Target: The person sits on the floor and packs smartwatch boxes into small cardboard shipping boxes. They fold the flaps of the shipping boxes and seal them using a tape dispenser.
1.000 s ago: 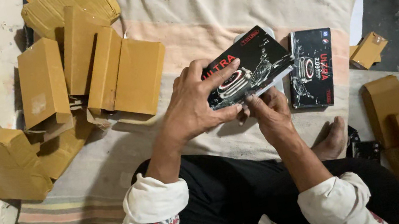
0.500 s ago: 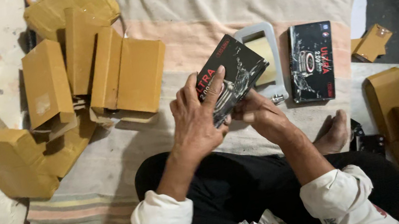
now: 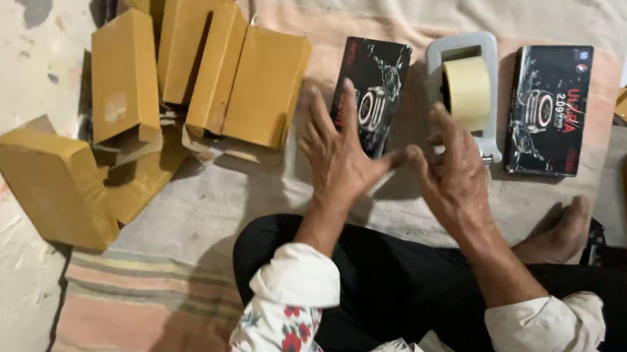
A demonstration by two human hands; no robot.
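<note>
On cloth ahead: black box [image 3: 372, 93] now released, left hand [image 3: 339, 150] splayed over it, right hand [image 3: 455, 177] open beside tape dispenser [image 3: 469, 93].

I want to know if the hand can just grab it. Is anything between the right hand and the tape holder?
Nothing visible is. The right hand hangs open just in front of the grey tape dispenser, its fingertips right at the base. The left hand lies open over the black box beside it.

Tape dispenser [image 3: 469, 93] sits btwn two flat boxes: near box [image 3: 373, 92] left (under left hand [image 3: 340, 154]), far box [image 3: 549, 110] right; parcels [image 3: 182, 87] stacked further left.
</note>
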